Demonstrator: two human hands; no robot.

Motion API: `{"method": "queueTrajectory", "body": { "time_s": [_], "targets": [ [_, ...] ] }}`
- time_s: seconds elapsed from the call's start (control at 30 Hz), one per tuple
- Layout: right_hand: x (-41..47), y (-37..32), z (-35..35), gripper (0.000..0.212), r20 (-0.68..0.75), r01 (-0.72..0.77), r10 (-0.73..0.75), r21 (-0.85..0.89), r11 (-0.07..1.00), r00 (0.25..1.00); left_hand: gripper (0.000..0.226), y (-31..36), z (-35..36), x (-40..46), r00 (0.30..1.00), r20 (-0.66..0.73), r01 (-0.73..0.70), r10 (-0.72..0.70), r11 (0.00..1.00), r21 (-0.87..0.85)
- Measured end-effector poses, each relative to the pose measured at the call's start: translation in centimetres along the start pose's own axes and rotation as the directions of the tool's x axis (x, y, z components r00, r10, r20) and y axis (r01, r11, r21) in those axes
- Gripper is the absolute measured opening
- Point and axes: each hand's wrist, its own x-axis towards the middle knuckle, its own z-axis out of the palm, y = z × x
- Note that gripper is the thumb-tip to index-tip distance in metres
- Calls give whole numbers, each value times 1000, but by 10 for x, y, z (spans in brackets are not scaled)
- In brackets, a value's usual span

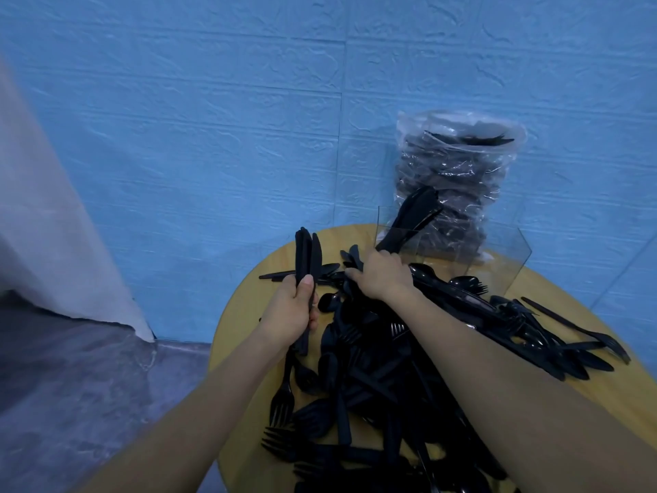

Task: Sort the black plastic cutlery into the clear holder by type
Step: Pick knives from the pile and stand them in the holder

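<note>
Head view: round wooden table point(245, 307) against a blue wall point(213, 119), heaped with a pile point(384, 378) of mixed black forks, spoons and knives that spreads from centre to the near and right edges. Left hand point(295, 311) grips a bundle of knives point(306, 257), blades up, thumb pressed along the handles; likely gathered as one type so they go in together. Right hand point(382, 275) reaches across the far part of the pile, palm down, fingers curled among the pieces; whether it grasps one I cannot tell. Clear holder point(497, 250) stands at the far right, just beyond that hand, with some cutlery point(414, 215) leaning upright in its left compartment. Behind it, a bagged stack point(458, 165) of dark plastic ware. Both forearms extend forward, the right crossing over the pile.
</note>
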Motion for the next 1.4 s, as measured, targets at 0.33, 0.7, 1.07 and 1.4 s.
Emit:
{"method": "queueTrajectory", "body": {
  "time_s": [0.33, 0.7, 1.07, 1.4],
  "targets": [
    [7, 8, 0, 9, 43, -56, 47, 244, 968, 998, 27, 2, 12, 1, 1000, 11, -7, 6, 1000, 28],
    [-36, 27, -46, 20, -148, 50, 104, 776, 629, 983, 29, 23, 28, -7, 999, 1, -41, 41, 999, -12],
    [-116, 39, -52, 14, -245, 116, 224, 876, 469, 943, 26, 60, 75, -34, 990, -6, -136, 138, 973, -186],
    [-155, 35, -46, 23, -488, 322, -92, 412, 852, 868, 29, 73, 95, -58, 993, -38, -117, 116, 992, -35]
  ]
}}
